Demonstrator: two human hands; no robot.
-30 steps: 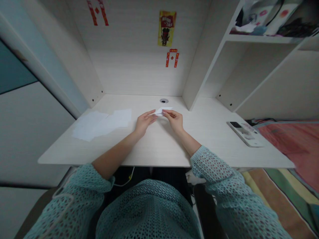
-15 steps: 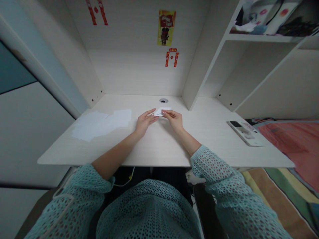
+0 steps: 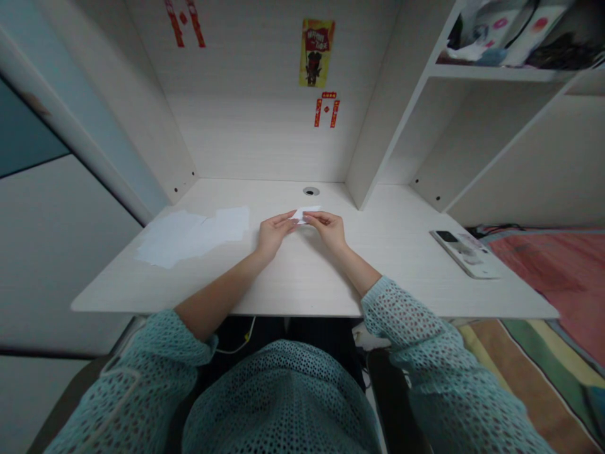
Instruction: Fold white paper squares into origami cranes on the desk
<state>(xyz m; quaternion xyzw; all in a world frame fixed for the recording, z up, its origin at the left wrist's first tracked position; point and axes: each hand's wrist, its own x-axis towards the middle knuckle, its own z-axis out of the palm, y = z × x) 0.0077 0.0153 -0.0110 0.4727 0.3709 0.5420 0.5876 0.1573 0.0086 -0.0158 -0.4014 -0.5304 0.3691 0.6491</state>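
A small piece of folded white paper (image 3: 309,209) is held between my two hands, just above the desk. My left hand (image 3: 273,236) grips its left end, thumb and fingers closed on it. From the other side, my right hand (image 3: 331,231) pinches the paper between thumb and forefinger. My fingertips hide part of the paper, so its full shape cannot be made out. To the left of my left hand, several white paper sheets (image 3: 189,236) lie flat and overlap on the desk.
The white desk (image 3: 302,287) has a round cable hole (image 3: 311,191) behind my hands. A phone (image 3: 463,253) lies at the right. An upright panel (image 3: 401,94) stands at the back right, below a shelf with bags (image 3: 501,31). Red and yellow stickers (image 3: 316,53) mark the back wall.
The folded paper has tilted and shifted slightly left between my fingers. My right hand has moved a little left and toward me, and both hands are closer together.
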